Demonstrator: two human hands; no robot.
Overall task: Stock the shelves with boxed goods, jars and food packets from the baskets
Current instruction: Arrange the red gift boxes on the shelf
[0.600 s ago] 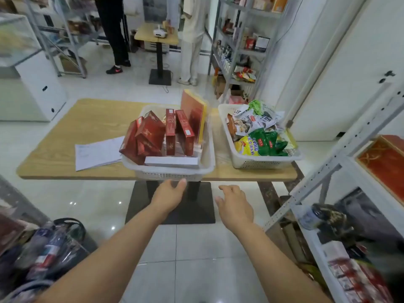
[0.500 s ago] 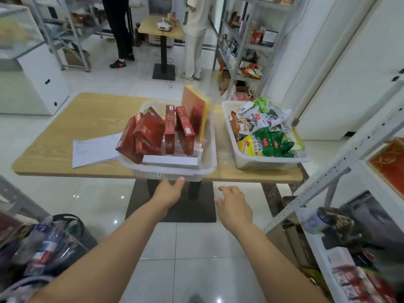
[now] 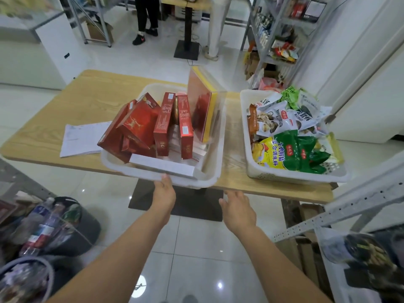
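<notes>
Red-box basket (image 3: 219,154) and packet basket (image 3: 295,177) sit on the bench (image 3: 94,92). Left hand (image 3: 164,193) touches the red-box basket's near rim, fingers straight; right hand (image 3: 238,209) is loosely spread, empty, just below the bench edge.

We are in a small shop: stocked metal shelves (image 3: 276,60) line the walls, baskets (image 3: 122,165) of boxes (image 3: 142,125) and food packets (image 3: 290,149) sit on a table (image 3: 98,95).

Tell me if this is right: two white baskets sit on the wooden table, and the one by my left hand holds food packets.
No. The head view shows the basket by your left hand holds red boxes; the food packets fill the other basket.
</notes>
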